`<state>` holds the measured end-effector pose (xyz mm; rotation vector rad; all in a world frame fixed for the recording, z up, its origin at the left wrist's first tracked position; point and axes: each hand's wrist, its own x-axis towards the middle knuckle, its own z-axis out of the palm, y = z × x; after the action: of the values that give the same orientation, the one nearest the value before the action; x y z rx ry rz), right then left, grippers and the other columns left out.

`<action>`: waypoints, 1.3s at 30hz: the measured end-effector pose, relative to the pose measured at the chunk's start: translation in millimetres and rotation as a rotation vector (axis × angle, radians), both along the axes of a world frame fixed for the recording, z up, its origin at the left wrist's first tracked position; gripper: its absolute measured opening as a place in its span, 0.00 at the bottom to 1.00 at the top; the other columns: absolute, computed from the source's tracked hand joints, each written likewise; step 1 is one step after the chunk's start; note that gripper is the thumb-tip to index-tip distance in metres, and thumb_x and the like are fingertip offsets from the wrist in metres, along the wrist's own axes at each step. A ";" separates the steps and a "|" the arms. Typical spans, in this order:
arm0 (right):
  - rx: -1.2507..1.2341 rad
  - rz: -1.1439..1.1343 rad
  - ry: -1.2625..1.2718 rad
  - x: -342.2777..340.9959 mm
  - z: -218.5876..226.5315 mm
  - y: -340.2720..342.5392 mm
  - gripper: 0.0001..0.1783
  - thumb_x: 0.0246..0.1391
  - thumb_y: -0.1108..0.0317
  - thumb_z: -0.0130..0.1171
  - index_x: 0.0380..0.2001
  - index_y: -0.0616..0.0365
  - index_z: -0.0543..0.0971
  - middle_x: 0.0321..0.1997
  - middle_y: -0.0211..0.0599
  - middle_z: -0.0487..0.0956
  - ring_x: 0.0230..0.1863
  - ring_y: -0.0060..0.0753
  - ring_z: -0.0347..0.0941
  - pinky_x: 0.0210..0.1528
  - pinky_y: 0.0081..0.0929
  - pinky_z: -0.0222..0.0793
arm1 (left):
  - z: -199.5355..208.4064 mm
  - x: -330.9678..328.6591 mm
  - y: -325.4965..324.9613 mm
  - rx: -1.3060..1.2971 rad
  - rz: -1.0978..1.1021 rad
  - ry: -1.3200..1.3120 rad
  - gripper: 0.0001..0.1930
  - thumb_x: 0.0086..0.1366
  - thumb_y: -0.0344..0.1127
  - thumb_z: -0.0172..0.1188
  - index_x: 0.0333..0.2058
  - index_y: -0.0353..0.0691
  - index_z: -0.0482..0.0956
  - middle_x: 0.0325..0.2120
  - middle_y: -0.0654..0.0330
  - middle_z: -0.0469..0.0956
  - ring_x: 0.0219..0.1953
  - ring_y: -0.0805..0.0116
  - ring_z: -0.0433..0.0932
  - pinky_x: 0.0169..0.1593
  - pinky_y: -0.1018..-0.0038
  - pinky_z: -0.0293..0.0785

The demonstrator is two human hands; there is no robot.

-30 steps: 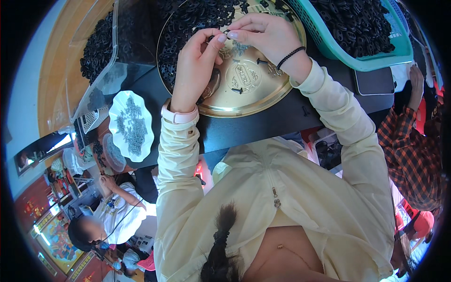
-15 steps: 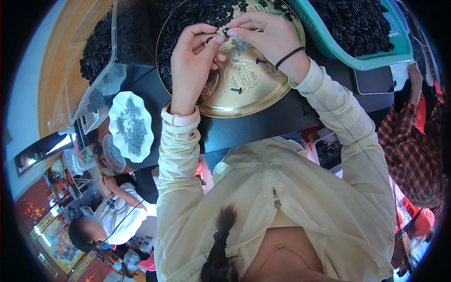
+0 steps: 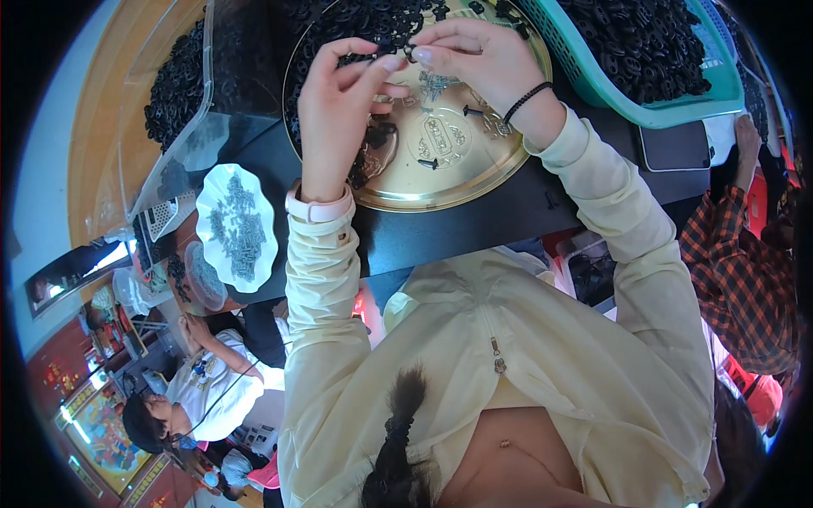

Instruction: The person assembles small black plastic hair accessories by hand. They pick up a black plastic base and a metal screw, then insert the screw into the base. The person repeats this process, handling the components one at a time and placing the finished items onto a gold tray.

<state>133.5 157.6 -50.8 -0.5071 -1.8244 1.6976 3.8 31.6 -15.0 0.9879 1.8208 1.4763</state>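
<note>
Pinching one small black ring (image 3: 407, 51) between both grips, left hand (image 3: 343, 102) and right hand (image 3: 474, 59) closed together on it, I am working above the gold tray (image 3: 440, 182), where few pieces are lying finished while heaps of black rings (image 3: 652, 42) are waiting.

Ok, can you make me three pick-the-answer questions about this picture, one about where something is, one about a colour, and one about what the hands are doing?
1. Where is the white dish of small grey parts?
A. On the person's left
B. Inside the basket
C. On the gold tray

2. What colour is the basket of black rings?
A. Red
B. Teal
C. Yellow

3. What are the left hand and right hand doing?
A. Resting flat
B. Pinching a small black part together
C. Lifting the gold tray

Answers: A, it sits by the left sleeve; B, its mesh wall is teal; B, fingertips meet on the part.
</note>
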 end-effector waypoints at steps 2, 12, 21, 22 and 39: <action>-0.096 0.034 0.054 2.5 12.1 -3.7 0.14 0.54 0.67 0.59 0.43 0.60 0.79 0.38 0.31 0.79 0.39 0.19 0.74 0.43 0.15 0.70 | 1.0 -5.1 -1.7 0.009 0.017 -0.040 0.12 0.63 0.32 0.57 0.44 0.36 0.71 0.40 0.54 0.79 0.32 0.75 0.79 0.29 0.86 0.73; -0.045 -0.030 0.063 2.8 7.1 1.2 0.14 0.54 0.67 0.59 0.44 0.59 0.79 0.34 0.28 0.79 0.34 0.17 0.72 0.39 0.14 0.69 | -1.5 -1.0 -2.5 0.074 -0.156 -0.326 0.21 0.66 0.33 0.51 0.57 0.37 0.63 0.48 0.56 0.74 0.47 0.69 0.77 0.36 0.84 0.75; -0.031 -0.056 0.092 -0.2 4.6 -3.9 0.12 0.51 0.67 0.61 0.40 0.57 0.81 0.34 0.32 0.82 0.33 0.18 0.76 0.37 0.14 0.70 | -3.3 2.6 -1.6 0.077 -0.144 -0.350 0.18 0.66 0.34 0.53 0.53 0.37 0.66 0.43 0.58 0.77 0.44 0.70 0.78 0.35 0.82 0.75; -0.040 -0.062 0.104 -0.7 4.2 -4.2 0.12 0.51 0.67 0.61 0.40 0.57 0.81 0.33 0.32 0.82 0.33 0.18 0.76 0.37 0.14 0.70 | -4.0 2.1 -1.1 0.074 -0.136 -0.349 0.18 0.66 0.34 0.53 0.53 0.37 0.67 0.43 0.58 0.77 0.44 0.70 0.78 0.35 0.82 0.75; -0.327 0.071 0.070 3.0 14.8 -8.1 0.17 0.52 0.62 0.62 0.43 0.59 0.78 0.38 0.32 0.80 0.37 0.20 0.76 0.41 0.18 0.73 | -0.5 5.2 -1.9 0.064 0.038 -0.228 0.16 0.62 0.33 0.58 0.48 0.36 0.76 0.39 0.58 0.79 0.40 0.73 0.79 0.34 0.84 0.75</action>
<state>136.5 149.5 -36.0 -0.5130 -1.5385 2.0501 9.0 29.6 -15.5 0.7832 1.6465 1.6079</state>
